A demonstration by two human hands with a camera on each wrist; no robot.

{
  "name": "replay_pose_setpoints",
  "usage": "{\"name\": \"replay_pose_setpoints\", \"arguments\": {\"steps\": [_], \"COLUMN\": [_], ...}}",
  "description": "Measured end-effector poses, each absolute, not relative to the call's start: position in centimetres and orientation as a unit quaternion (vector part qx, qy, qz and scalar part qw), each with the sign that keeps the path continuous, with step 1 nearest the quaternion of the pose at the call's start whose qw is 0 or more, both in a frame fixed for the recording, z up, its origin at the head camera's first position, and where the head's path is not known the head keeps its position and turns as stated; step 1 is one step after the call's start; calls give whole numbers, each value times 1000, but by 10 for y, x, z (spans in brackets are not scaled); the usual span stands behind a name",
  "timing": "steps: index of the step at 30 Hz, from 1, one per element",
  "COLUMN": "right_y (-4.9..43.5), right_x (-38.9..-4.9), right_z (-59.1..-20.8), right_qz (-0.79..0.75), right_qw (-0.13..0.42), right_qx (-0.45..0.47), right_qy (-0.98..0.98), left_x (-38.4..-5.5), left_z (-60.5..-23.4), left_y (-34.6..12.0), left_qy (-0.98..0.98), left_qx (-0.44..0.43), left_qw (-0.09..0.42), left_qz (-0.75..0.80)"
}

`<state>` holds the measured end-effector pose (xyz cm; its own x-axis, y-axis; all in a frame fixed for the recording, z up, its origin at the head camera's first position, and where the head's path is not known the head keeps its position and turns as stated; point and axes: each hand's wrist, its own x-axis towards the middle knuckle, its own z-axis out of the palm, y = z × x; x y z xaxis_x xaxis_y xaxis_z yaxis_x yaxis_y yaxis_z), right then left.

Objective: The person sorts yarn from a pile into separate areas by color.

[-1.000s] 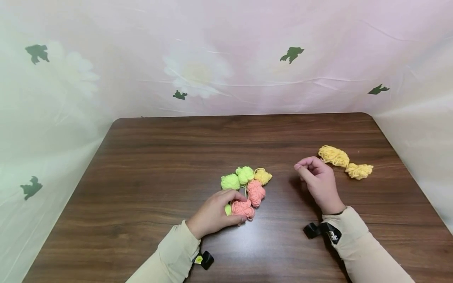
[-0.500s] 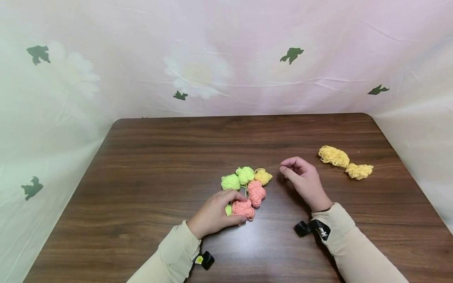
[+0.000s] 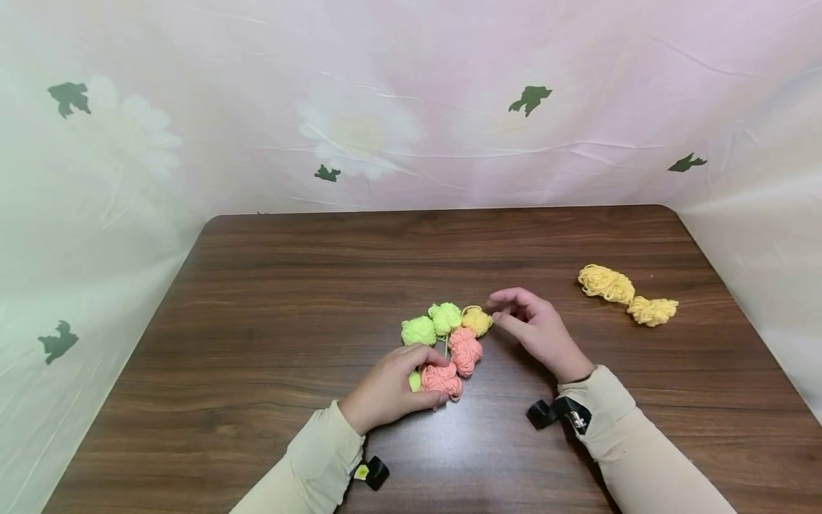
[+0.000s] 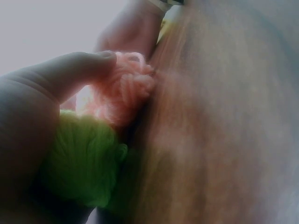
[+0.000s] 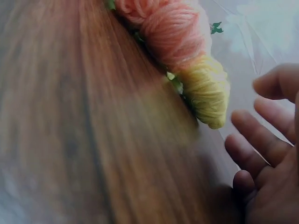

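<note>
My left hand [image 3: 393,385] holds a small pink ball of yarn [image 3: 441,383] between thumb and fingers on the table. Under that palm sits a green yarn ball [image 4: 84,158], mostly hidden in the head view. A second pink ball [image 3: 465,350], a small yellow ball [image 3: 477,321] and two green balls [image 3: 418,330] complete a close ring with them. Just right of the yellow ball is my right hand [image 3: 539,328], its fingers loosely bent. The right wrist view shows a gap between those fingertips and the yellow yarn [image 5: 208,93].
Two more yellow yarn bundles [image 3: 606,283] lie end to end toward the right side of the brown wooden table [image 3: 308,271]. A pale flowered cloth [image 3: 411,107] hangs along the table's back and sides.
My right hand has moved left, from near the yellow bundles to beside the yellow ball in the ring. The left hand and the yarn have stayed put.
</note>
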<state>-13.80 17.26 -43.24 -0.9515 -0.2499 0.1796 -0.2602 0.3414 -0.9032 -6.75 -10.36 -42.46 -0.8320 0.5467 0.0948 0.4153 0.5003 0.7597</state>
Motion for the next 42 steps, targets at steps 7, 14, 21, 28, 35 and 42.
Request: {"name": "replay_pose_setpoints", "arguments": {"steps": [7, 14, 21, 28, 35, 42], "right_y": [172, 174, 174, 171, 172, 171], "right_x": [-139, -139, -139, -139, -138, -137], "right_z": [-435, -438, -442, -440, -437, -436], "right_qz": [484, 433, 404, 394, 377, 381], "right_qw": [-40, -33, -18, -20, -10, -15], "right_qx": [201, 241, 271, 254, 275, 259], "right_qy": [-851, -868, -873, -883, -885, -888], "left_x": [-67, -66, -65, -66, -66, -65], "left_z": [-423, -423, -426, -424, -424, -424], "left_y": [-105, -103, -102, -104, -104, -104], "left_qy": [865, 866, 865, 865, 865, 865], "left_qx": [277, 275, 276, 279, 279, 277], "left_qw": [82, 83, 81, 74, 71, 73], "left_qz": [410, 409, 411, 411, 411, 413]}}
